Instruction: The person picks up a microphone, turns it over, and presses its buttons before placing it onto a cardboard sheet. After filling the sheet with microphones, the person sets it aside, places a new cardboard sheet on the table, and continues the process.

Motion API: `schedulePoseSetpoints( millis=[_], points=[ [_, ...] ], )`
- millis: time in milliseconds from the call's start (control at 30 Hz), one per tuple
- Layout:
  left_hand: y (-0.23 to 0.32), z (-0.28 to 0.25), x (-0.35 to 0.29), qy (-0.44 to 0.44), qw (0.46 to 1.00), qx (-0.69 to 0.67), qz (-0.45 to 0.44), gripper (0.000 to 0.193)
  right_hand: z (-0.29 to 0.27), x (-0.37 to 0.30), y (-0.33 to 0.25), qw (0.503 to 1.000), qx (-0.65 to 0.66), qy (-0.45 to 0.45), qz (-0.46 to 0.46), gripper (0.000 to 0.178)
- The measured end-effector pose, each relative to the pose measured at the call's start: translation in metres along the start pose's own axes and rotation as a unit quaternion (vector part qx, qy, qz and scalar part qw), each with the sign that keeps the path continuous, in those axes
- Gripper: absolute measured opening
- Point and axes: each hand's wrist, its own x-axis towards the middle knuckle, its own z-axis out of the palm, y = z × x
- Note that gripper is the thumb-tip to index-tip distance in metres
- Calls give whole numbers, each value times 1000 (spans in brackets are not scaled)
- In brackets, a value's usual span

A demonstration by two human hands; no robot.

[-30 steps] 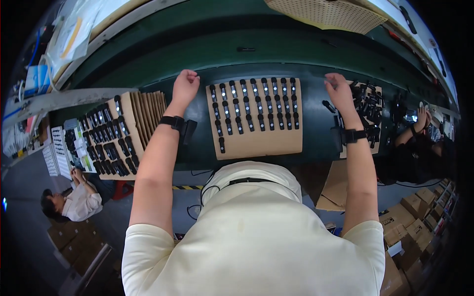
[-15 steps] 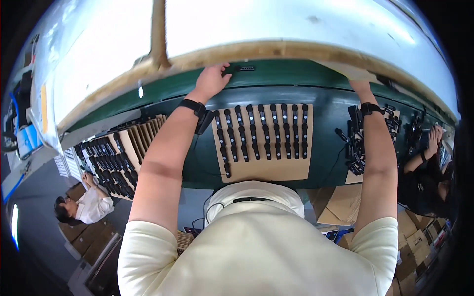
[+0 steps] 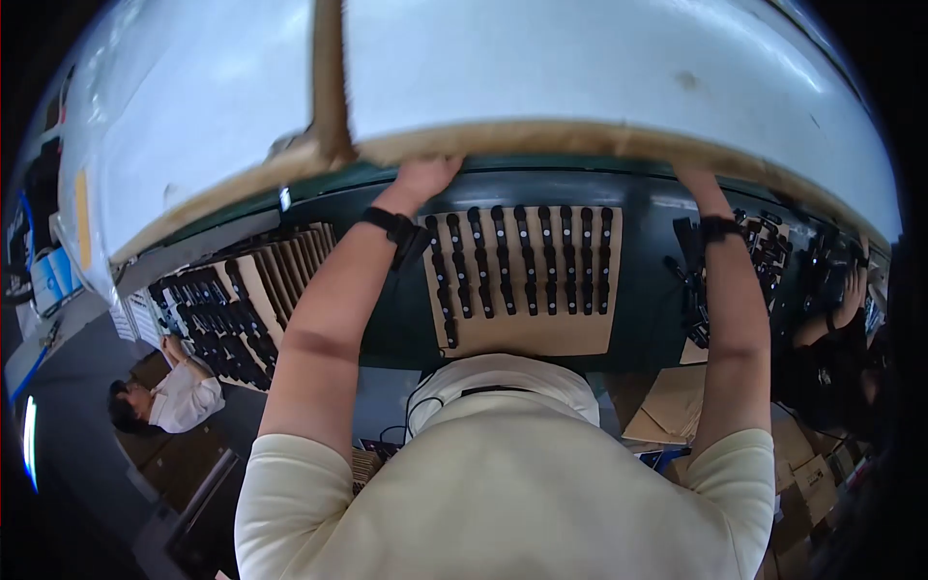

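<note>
My left hand [image 3: 428, 178] reaches to the far side of the green bench, under the brown edge of a white overhead panel. That edge hides its fingertips. Farther right, my right hand [image 3: 698, 180] also goes under the edge, its fingers out of sight. Whether either hand holds anything cannot be seen. Between my arms lies a cardboard sheet [image 3: 565, 335] bearing rows of small black stick-shaped devices [image 3: 524, 232] with rounded heads and pale dots. Beside my right forearm sits a pile of similar black devices [image 3: 769, 253].
The panel's brown edge [image 3: 541, 135] crosses above both hands. Upright cardboard sheets [image 3: 307, 253] and another board of black devices [image 3: 208, 309] stand at left. A person in white [image 3: 184, 394] works there; another in dark clothing [image 3: 822, 362] is at right. Cardboard boxes [image 3: 667, 411] lie below the bench.
The panel edge sits lower in view and covers more of both hands. The small dark device that lay beside my left hand is now hidden. The black devices' rows look unchanged.
</note>
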Motion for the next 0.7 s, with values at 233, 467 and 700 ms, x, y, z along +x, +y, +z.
schedulePoseSetpoints(
  millis=[233, 467, 700],
  points=[
    [69, -23, -118, 2, 982, -184, -38, 24, -3, -145, -125, 758, 641, -73, 98, 30],
    [145, -41, -235, 46, 950, -269, 151, 26, 6, -269, -238, 846, 512, -135, -56, 39],
    [186, -72, -299, 76, 928, -242, 274, 30, -7, -317, -292, 878, 359, -43, -312, 31]
  ],
)
